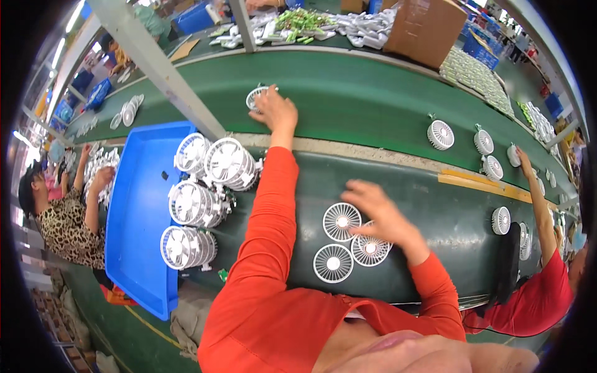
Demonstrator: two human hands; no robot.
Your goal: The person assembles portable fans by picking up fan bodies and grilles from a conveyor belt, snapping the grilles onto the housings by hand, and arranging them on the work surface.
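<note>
My left hand [277, 113] reaches far out over the green conveyor belt, its fingers bent on the edge of a small white fan head [254, 98]. Part of that fan head is hidden by the hand. Above the dark green worktop, my right hand [380, 214] is slightly blurred, with fingers apart and nothing in them. Below and beside it lie three round white fan grilles: one at the back [341, 222], one partly under the hand [372, 251], and one nearest me [333, 263]. Stacks of white fan housings [229, 163] stand to the left of my left forearm.
A blue tray [140, 205] lies left of the stacks. A grey metal post [158, 62] rises behind it. More fan heads [440, 135] sit on the belt at right, where a co-worker's arm [540, 199] reaches in. A cardboard box [426, 28] stands beyond the belt.
</note>
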